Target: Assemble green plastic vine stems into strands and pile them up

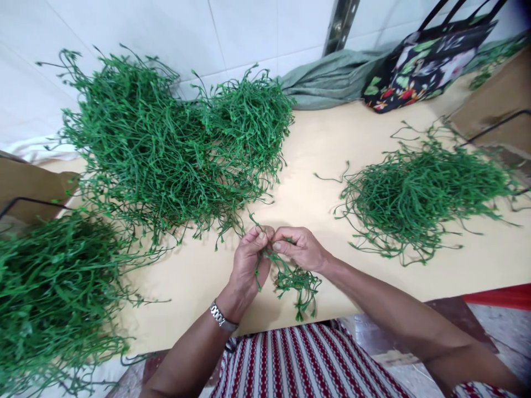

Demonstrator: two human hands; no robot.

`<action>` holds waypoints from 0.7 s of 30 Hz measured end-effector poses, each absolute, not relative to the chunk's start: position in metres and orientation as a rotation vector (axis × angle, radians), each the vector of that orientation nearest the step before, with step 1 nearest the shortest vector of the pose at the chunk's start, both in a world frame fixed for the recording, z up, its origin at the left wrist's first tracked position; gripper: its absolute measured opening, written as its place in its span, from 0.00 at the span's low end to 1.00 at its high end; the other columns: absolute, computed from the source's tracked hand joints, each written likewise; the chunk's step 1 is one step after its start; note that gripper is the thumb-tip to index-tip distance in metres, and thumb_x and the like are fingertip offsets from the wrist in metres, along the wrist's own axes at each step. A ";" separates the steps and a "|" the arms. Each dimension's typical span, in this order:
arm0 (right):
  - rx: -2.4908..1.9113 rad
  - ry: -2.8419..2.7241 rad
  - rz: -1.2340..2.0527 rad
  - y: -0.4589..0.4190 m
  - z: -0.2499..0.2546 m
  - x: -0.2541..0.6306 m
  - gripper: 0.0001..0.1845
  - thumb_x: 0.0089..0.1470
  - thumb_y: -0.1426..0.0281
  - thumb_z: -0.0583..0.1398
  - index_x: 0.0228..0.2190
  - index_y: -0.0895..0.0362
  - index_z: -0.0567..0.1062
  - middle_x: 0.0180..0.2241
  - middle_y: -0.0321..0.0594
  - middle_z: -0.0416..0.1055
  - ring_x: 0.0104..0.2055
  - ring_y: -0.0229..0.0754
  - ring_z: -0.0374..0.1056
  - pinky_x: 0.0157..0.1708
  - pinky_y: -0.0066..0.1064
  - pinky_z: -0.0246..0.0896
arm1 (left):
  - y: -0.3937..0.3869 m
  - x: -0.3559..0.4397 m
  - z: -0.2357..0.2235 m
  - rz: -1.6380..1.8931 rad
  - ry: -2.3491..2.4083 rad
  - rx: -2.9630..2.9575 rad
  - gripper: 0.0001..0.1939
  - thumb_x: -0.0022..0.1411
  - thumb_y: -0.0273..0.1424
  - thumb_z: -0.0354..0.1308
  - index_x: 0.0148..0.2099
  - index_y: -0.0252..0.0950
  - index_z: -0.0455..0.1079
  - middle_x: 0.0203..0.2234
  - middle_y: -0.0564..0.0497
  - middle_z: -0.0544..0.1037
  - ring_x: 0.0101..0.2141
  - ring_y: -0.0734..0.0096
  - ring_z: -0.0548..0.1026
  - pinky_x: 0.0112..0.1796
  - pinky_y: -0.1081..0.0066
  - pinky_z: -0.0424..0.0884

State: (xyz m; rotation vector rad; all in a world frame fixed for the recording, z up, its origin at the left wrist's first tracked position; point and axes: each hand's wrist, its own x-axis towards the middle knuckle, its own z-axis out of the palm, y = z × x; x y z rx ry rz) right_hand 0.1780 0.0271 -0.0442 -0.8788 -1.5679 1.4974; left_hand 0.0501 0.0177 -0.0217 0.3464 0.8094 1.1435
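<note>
My left hand [250, 255], with a metal watch on the wrist, pinches a thin green artificial stem [258, 271] that looks like plastic. Close against it, my right hand [302, 249] is closed, thumb and fingertips together, on the same green stem or one beside it; the exact contact is hidden by the fingers. Just below both hands a small clump of green stems [296, 284] hangs or lies near the table's front edge; I cannot tell how it joins the pinched piece.
Large heaps of green stems lie at the back left [153, 149], front left [53, 293] and right [418, 193] of the cream table [315, 138]. Cardboard boxes [493, 94] stand at both sides. A floral bag [427, 69] and grey-green cloth [332, 77] rest against the tiled wall.
</note>
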 end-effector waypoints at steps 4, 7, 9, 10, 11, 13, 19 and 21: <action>-0.856 -1.540 1.470 0.026 -0.044 0.180 0.17 0.51 0.59 0.56 0.23 0.60 0.68 0.20 0.33 0.61 0.23 0.32 0.55 0.24 0.25 0.51 | 0.016 0.056 -0.021 1.197 0.803 0.281 0.08 0.41 0.23 0.64 0.23 0.31 0.66 0.21 0.55 0.67 0.23 0.82 0.65 0.25 0.82 0.64; -0.807 -1.555 1.467 0.027 -0.044 0.183 0.16 0.51 0.59 0.56 0.23 0.60 0.69 0.20 0.33 0.60 0.22 0.32 0.54 0.24 0.24 0.50 | 0.013 0.059 -0.021 1.213 0.773 0.254 0.08 0.42 0.23 0.63 0.22 0.32 0.65 0.20 0.56 0.66 0.23 0.83 0.66 0.25 0.82 0.64; -0.770 -1.563 1.464 0.027 -0.044 0.184 0.15 0.52 0.61 0.56 0.23 0.60 0.69 0.20 0.33 0.60 0.22 0.31 0.53 0.24 0.24 0.50 | 0.012 0.061 -0.021 1.221 0.759 0.245 0.08 0.42 0.22 0.63 0.22 0.32 0.65 0.20 0.56 0.66 0.23 0.83 0.66 0.26 0.82 0.65; -0.754 -1.563 1.461 0.027 -0.044 0.184 0.14 0.52 0.62 0.56 0.23 0.60 0.68 0.20 0.33 0.59 0.22 0.31 0.53 0.24 0.24 0.50 | 0.012 0.061 -0.021 1.226 0.763 0.240 0.07 0.42 0.22 0.62 0.22 0.32 0.65 0.20 0.56 0.66 0.23 0.82 0.66 0.26 0.82 0.65; -0.741 -1.560 1.458 0.027 -0.043 0.184 0.13 0.52 0.63 0.56 0.23 0.60 0.68 0.20 0.32 0.59 0.22 0.31 0.53 0.24 0.24 0.50 | 0.011 0.062 -0.020 1.231 0.770 0.234 0.07 0.42 0.22 0.62 0.22 0.32 0.65 0.20 0.56 0.66 0.23 0.82 0.66 0.26 0.82 0.65; -0.728 -1.549 1.456 0.027 -0.043 0.185 0.13 0.52 0.64 0.57 0.23 0.60 0.68 0.20 0.32 0.59 0.22 0.31 0.53 0.24 0.24 0.50 | 0.011 0.062 -0.019 1.235 0.775 0.215 0.07 0.42 0.22 0.62 0.23 0.32 0.65 0.20 0.56 0.66 0.23 0.82 0.66 0.26 0.82 0.65; -0.730 -1.532 1.483 0.027 -0.042 0.186 0.15 0.52 0.60 0.57 0.24 0.60 0.69 0.21 0.34 0.61 0.22 0.32 0.55 0.23 0.24 0.50 | 0.008 0.065 -0.013 1.255 0.730 0.186 0.07 0.42 0.22 0.63 0.23 0.31 0.67 0.22 0.56 0.67 0.23 0.83 0.65 0.25 0.82 0.64; -0.739 -1.521 1.484 0.026 -0.041 0.186 0.16 0.51 0.59 0.58 0.24 0.60 0.69 0.21 0.34 0.62 0.22 0.32 0.55 0.23 0.24 0.50 | 0.007 0.066 -0.011 1.268 0.714 0.189 0.07 0.41 0.22 0.63 0.24 0.31 0.67 0.22 0.55 0.67 0.23 0.83 0.65 0.25 0.82 0.63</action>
